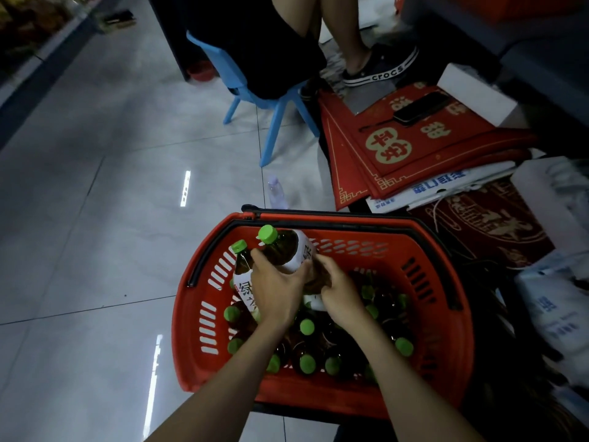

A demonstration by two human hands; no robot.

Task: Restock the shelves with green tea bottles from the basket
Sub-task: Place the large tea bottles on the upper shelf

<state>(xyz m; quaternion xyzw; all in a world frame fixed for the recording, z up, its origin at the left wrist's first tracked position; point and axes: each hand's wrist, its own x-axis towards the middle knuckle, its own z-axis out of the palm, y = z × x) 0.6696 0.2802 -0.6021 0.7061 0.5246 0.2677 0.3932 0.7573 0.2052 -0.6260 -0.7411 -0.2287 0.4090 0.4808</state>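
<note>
Red basket (439, 314) on floor, approx. full: many green-capped bottles (307, 327) upright inside. One raised bottle (287, 247) tilted over far-left corner; L hand (274, 288) fingers curled round its shoulder, R hand (338, 291) fingers clamped on its base. Restocking judged barely begun; most stock left.

Shop aisle: red shopping basket (446, 362), tiled floor (95, 186), stacked goods (414, 148).

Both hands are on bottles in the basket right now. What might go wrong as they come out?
The left hand seems to hold the raised bottle and a second bottle together; one may slip back into the red basket. The clear bottle on the floor beyond the basket could get knocked over.
</note>
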